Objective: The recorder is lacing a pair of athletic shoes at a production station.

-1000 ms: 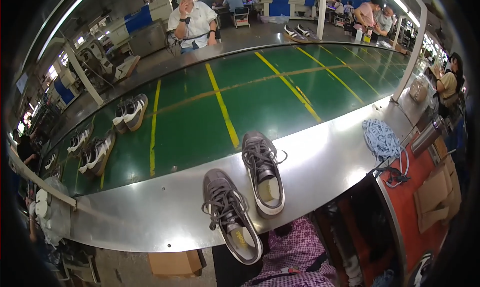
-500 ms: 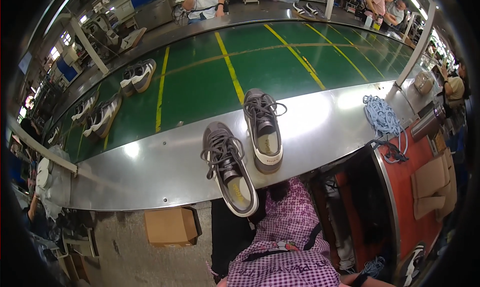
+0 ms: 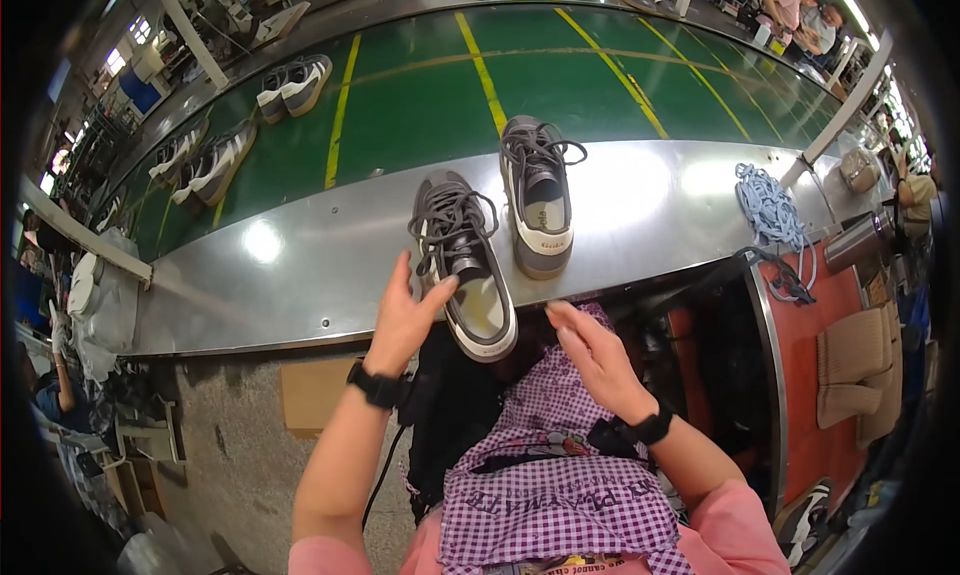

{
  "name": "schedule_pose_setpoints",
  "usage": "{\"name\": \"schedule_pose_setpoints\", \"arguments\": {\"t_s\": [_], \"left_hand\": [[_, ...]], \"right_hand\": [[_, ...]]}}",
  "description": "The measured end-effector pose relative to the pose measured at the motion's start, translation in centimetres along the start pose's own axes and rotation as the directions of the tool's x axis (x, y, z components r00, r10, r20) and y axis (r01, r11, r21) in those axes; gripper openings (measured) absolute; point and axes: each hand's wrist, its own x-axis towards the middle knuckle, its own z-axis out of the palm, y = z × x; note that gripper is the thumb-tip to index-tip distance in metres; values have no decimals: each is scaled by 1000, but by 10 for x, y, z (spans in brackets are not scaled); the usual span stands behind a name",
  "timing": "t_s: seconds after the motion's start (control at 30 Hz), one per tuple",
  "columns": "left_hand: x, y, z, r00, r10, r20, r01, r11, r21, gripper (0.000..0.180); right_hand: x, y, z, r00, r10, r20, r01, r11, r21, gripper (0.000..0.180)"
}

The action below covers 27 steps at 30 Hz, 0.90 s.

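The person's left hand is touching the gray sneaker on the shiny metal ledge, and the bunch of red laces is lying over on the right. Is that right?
Almost. The head view shows the bunch of laces is light blue, not red. The left hand does touch the gray sneaker on the metal ledge.

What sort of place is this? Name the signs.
Most likely a shoe factory line. A green conveyor belt carries pairs of sneakers, two grey shoes sit on the steel ledge, and a lace bundle lies nearby.

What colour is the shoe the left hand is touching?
The shoe is grey with a white sole, seen in the head view.
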Motion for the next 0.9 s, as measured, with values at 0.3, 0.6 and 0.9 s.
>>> {"name": "schedule_pose_setpoints", "arguments": {"t_s": [0.3, 0.6, 0.9], "left_hand": [[-19, -17, 26, 973, 204, 104, -218, 965, 149, 71], [-147, -21, 23, 972, 110, 208, -199, 856, 477, 85], [-183, -23, 14, 942, 58, 329, -233, 821, 521, 95]], "right_hand": [[41, -3, 39, 981, -28, 190, 26, 1000, 15, 83], [-43, -27, 42, 934, 17, 356, 10, 997, -74, 88], [-81, -25, 41, 904, 38, 426, 39, 985, -170, 92]]}}
